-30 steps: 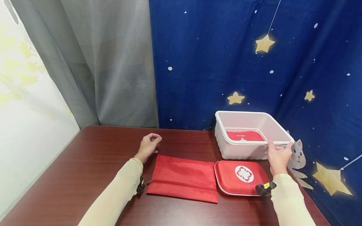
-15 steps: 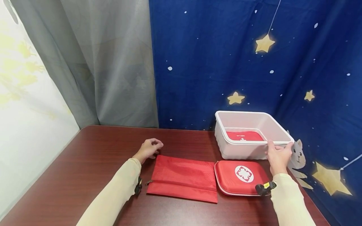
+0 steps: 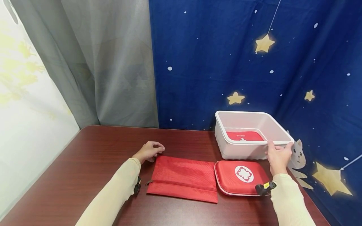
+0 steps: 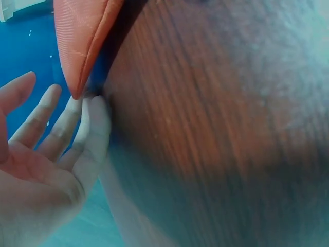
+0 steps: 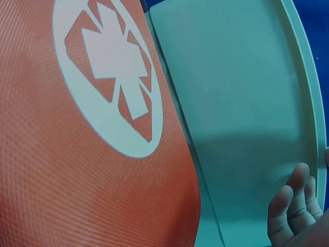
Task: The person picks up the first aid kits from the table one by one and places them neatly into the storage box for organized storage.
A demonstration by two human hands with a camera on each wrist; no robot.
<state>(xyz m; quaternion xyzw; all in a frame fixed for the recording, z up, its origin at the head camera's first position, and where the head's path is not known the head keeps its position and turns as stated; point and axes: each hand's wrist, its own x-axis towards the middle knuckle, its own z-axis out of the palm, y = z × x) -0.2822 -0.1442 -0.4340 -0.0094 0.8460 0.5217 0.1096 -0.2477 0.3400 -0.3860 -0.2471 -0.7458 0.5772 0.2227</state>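
Note:
My left hand (image 3: pixel 148 151) is at the far left corner of a flat red zippered pouch (image 3: pixel 183 174) lying on the table. In the left wrist view, the pouch's pointed corner (image 4: pixel 82 51) comes down against the fingertips of that hand (image 4: pixel 56 154), whose thumb and fingers are spread apart. On the right, my right hand (image 3: pixel 278 157) grips the rim of a white plastic bin (image 3: pixel 243 151) near its front right corner, thumb over the rim. In the right wrist view, its fingers (image 5: pixel 280 208) lie along the bin's outer wall. A red first-aid label item (image 3: pixel 246 136) lies inside the bin.
A red hard-shell first-aid case (image 3: pixel 232 185) with a white emblem lies between pouch and bin front, close to both. The dark wooden table (image 3: pixel 99 157) extends to the left. Blue starry and grey curtains (image 3: pixel 124 62) hang behind the table.
My left hand has moved slightly down and nearer, to the pouch's far left corner. The right hand, bin, case and pouch look nearly the same.

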